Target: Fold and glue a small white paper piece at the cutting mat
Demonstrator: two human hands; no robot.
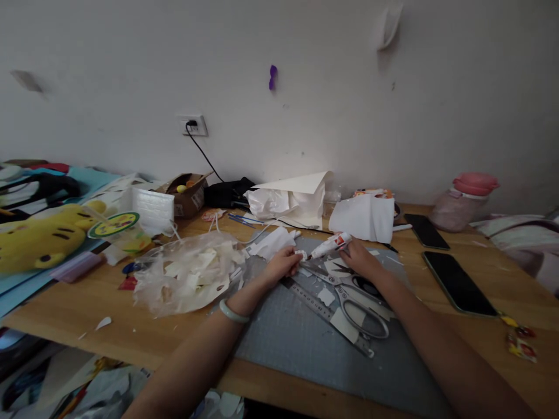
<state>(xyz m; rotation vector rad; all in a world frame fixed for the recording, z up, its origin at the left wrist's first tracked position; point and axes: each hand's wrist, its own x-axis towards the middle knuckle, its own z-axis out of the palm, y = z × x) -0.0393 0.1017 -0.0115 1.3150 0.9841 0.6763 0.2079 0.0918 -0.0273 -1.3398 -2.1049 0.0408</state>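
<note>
My left hand [283, 263] pinches a small white piece [301, 254], perhaps paper, above the grey cutting mat [297, 355]. My right hand [360, 259] is closed around a white glue gun [331, 245] with an orange label. Its nozzle points left, close to the white piece; whether they touch I cannot tell. Large grey-handled scissors [341, 290] lie on the mat below my right hand, with dark-handled small scissors [343, 267] beside them. A steel ruler [313, 304] slants across the mat under my hands. Paper scraps [325, 297] lie around it.
Left of the mat sits a clear plastic bag [174, 291] full of scraps. Farther left are a lidded cup [114, 226] and a yellow plush toy [48, 238]. Two phones [458, 284] and a pink-lidded jar [458, 212] stand right. Paper sheets [362, 218] lie behind.
</note>
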